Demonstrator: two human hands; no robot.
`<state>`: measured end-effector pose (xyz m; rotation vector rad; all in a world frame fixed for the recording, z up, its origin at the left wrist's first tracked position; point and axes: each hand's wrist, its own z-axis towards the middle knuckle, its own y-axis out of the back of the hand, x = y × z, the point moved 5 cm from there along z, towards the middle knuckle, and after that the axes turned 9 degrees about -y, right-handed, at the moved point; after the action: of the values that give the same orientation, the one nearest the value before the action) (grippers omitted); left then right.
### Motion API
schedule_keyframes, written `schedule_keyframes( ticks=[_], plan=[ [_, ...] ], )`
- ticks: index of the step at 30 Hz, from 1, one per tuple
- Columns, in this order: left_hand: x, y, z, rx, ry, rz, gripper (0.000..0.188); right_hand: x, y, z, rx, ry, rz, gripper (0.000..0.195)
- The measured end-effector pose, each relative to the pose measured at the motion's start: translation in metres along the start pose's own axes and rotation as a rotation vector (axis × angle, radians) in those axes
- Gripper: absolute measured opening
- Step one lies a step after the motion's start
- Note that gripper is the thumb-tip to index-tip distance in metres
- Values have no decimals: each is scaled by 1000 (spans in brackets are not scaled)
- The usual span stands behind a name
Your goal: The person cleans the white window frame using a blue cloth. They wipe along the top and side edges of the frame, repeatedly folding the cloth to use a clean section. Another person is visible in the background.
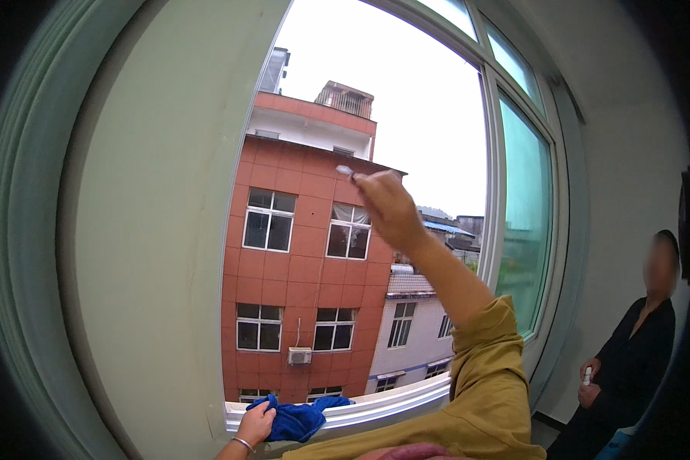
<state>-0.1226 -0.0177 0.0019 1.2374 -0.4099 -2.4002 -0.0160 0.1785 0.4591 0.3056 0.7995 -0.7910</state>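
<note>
My left hand (pixel 256 424), with a bracelet at the wrist, grips one end of a blue cloth (pixel 296 422). The cloth lies bunched over the white window sill track (pixel 388 402) at the bottom of the open window. Raised in front of the opening, my right hand (pixel 390 208) pinches a small whitish object (pixel 344 171) between its fingertips. Blur and size keep me from telling what that object is. An olive sleeve (pixel 489 351) is rolled to the elbow on my right arm.
A pale wall (pixel 155 230) borders the opening at left. To the right stand the white window frame (pixel 493 172) and a greenish glass pane (pixel 523 218). A person in dark clothing (pixel 627 351) stands at far right, holding a small white object (pixel 587 376). Outside rises a red-tiled building (pixel 305 276).
</note>
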Motion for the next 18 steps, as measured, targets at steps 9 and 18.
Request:
schedule_keyframes(
  ticks=[9, 18],
  plan=[
    [-11, 5, -3, -16, -22, 57, 43, -116, 35, 26, -44, -509, -89, 30],
    [-9, 7, -4, -9, -35, 66, 44, -146, 35, 96, 5, -734, -47, 33]
  ],
)
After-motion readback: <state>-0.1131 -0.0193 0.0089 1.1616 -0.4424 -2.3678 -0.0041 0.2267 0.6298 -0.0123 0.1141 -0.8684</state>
